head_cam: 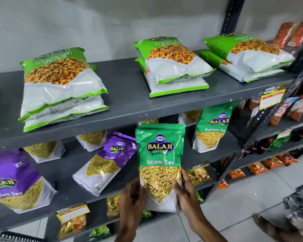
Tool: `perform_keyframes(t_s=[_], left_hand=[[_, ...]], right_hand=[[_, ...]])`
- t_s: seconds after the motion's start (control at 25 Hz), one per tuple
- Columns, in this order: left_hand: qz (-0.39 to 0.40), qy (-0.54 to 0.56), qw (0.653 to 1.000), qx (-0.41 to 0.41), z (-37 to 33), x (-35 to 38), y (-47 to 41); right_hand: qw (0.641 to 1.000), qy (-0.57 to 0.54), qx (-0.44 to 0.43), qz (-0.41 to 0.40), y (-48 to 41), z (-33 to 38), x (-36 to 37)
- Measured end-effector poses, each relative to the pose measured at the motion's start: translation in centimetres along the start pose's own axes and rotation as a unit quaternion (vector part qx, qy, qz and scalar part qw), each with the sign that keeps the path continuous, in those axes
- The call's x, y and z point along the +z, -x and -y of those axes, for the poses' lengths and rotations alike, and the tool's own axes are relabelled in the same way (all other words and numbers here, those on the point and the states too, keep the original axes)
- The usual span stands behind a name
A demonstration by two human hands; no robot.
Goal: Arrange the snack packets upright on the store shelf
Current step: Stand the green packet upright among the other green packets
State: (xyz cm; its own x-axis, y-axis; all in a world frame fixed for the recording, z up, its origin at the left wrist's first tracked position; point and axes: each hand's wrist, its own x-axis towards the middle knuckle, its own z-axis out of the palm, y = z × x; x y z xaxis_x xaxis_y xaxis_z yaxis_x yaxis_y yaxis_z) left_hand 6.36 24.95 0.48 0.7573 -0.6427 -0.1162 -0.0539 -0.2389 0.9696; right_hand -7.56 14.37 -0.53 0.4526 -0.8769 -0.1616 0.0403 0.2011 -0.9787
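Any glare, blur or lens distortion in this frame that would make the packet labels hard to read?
Head view: wide-angle bend bows the shelf edge; glare streaks the held Ratlami Sev packet, label still legible; right hand and left hand slightly motion-blurred; Chana Jor Garam stacks soft, lettering smeared; the frame's far right is blurred.

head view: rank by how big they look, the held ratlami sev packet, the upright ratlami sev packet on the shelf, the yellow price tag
1. held Ratlami Sev packet, though it is nearest the camera
2. upright Ratlami Sev packet
3. yellow price tag
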Motion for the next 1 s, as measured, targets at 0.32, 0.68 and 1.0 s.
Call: perform_keyframes(t_s=[0.32,0.68,1.0], left_hand=[[0.023,0.018,0.999,0.018,-2.6,-3.1,4.9],[0.036,-0.071,0.995,0.056,-2.2,-0.7,2.4],[0.044,-0.138,0.988,0.059,-2.1,6.0,-6.8]], right_hand=[[0.998,-0.037,-0.029,0.05,5.7,2.4,-1.5],[0.997,0.031,-0.04,0.052,2.1,1.5,-3.6],[0.984,0.165,-0.057,0.033,-8.7,1.1,-5.6]])
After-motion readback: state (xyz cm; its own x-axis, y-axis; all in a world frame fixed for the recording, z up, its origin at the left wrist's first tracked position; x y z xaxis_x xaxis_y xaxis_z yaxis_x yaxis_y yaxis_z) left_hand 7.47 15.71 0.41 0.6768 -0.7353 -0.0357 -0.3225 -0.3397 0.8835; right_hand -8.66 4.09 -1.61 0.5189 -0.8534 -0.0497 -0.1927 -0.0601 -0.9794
